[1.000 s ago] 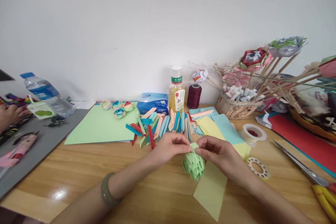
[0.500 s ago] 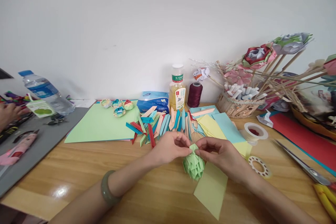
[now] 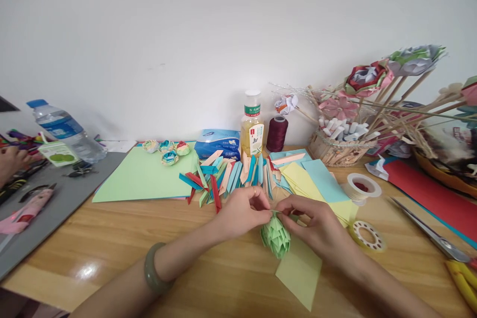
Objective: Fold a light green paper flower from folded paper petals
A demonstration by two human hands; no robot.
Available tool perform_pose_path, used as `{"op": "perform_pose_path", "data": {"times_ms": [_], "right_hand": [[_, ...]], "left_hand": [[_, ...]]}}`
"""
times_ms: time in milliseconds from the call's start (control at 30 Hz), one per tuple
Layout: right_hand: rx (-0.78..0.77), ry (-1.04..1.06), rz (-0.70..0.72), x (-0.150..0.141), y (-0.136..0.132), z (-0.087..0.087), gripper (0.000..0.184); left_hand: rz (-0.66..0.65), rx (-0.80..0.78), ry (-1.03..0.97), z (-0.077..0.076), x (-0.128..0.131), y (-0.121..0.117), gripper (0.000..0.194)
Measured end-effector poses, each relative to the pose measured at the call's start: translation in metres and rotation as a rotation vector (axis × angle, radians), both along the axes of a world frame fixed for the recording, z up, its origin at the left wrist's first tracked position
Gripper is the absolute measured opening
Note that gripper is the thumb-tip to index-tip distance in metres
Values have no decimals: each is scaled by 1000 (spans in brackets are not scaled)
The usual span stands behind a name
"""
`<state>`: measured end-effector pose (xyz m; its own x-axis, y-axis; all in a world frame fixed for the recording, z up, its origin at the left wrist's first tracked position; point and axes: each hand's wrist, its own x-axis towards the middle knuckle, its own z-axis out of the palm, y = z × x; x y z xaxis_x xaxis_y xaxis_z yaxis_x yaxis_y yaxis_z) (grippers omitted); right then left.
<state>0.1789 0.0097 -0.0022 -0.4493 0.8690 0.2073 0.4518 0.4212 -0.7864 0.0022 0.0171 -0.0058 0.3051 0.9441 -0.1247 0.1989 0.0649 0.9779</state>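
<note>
Through the head camera I have the left hand [image 3: 244, 212] and right hand [image 3: 316, 217] close together, lower frame just right of centre, thumbs and fingers pinched at the top of a green layered paper ornament [image 3: 276, 237], presumably so its pointed folds below aren't crushed. Folded paper strips [image 3: 225, 179] lie bunched mid-frame, likely for easy reach, and the scissors [image 3: 444, 243] rest at lower right, well apart.
</note>
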Motion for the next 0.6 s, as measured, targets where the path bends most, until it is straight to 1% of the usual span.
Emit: {"op": "perform_pose_path", "data": {"times_ms": [67, 100, 167, 267, 300, 333, 367, 400, 433, 467, 500, 533, 567, 600], "right_hand": [[170, 2, -8, 2, -1, 0, 12], [245, 9, -6, 3, 0, -1, 13], [362, 33, 14, 5, 1, -2, 15], [500, 47, 73, 7, 3, -3, 18], [564, 52, 100, 8, 3, -3, 20], [610, 49, 120, 8, 3, -2, 21], [635, 42, 127, 8, 2, -2, 22], [631, 40, 110, 8, 2, -1, 22], [591, 47, 69, 8, 1, 1, 20], [515, 66, 9, 8, 0, 2, 17], [400, 94, -58, 8, -1, 4, 13], [253, 126, -113, 7, -1, 6, 9], [91, 155, -141, 6, -1, 7, 10], [-68, 172, -132, 5, 0, 9, 15]], "left_hand": [[-50, -42, -88, 2, -3, 4, 8], [-75, -56, -120, 3, -5, 5, 13], [-158, -93, -174, 3, -8, 7, 30], [-347, -169, -238, 1, -8, 6, 61], [-392, -174, -250, -1, -8, 5, 68], [-404, -144, -241, -1, -7, 4, 71], [-375, -89, -206, -2, -6, 2, 73], [-319, -17, -168, -2, -4, 1, 71], [-232, 53, -84, -1, -3, 0, 71], [-141, 110, -10, 0, -2, 0, 69], [-66, 159, 62, 1, -1, -1, 64], [-19, 207, 131, 2, -1, -1, 57], [11, 248, 190, 2, 0, -2, 50], [23, 287, 243, 3, 1, -2, 43]]}}
